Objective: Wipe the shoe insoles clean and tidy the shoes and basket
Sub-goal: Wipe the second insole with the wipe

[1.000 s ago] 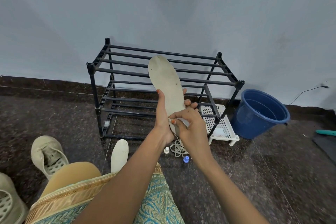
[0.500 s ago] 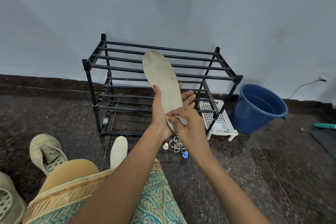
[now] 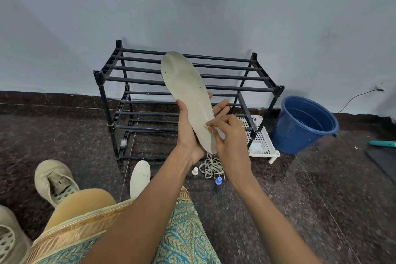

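While upright in left grip (image 3: 188, 135), flat beige insole (image 3: 186, 83); right grip (image 3: 231, 141) on white scrap (image 3: 220, 134).

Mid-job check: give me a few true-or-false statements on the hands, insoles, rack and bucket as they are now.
1. The left hand holds an insole off the floor. True.
2. The right hand is empty. False: it pinches a small white wipe against the insole's lower end.
3. The second insole lies on the rack. False: it lies on the floor, near the knee.
4. The blue bucket stands right of the rack. True.
5. A shoe sits on the rack's top shelf. False: the shoe lies on the floor, at the left.
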A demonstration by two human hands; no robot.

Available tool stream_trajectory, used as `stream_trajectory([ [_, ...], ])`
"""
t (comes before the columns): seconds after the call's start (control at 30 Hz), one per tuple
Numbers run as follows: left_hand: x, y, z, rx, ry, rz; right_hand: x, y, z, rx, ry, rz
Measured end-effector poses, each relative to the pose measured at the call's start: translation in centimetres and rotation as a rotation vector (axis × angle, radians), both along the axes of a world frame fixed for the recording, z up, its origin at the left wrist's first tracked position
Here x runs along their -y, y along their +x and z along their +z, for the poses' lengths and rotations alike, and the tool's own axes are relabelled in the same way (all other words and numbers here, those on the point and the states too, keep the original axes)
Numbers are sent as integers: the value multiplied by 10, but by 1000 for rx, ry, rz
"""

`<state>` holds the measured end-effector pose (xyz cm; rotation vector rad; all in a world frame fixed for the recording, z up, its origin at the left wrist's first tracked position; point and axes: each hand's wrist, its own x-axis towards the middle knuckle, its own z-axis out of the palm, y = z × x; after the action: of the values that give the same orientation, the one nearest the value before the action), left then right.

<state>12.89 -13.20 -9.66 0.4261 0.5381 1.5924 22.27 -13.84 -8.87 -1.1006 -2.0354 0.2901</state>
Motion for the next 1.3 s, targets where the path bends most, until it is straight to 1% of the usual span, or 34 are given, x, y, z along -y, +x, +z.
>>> stream_trajectory([
  [0.07,0,0,0,0,-5,27,3,-3,-3,-2,-10,19],
  [0.2,0,-2,-1,20,-9,100,11,-7,-4,5,-132,107],
  [0.33,0,-3,0,40,-17,114,16,-5,-3,-8,-201,141],
  [0.6,3,0,2,38,-6,19,4,-7,2,9,-134,77],
  [0.67,3,-1,1,42,-4,24,5,-8,4,2,-152,104],
  [0.83,1,-3,-3,10,-5,51,12,-6,4,-45,-284,169],
  [1.13,-1,-5,-2,101,-21,17,20,1,1,-94,-287,213],
  [1.3,-3,-2,-4,79,-39,-25,16,-1,5,-114,-290,160],
])
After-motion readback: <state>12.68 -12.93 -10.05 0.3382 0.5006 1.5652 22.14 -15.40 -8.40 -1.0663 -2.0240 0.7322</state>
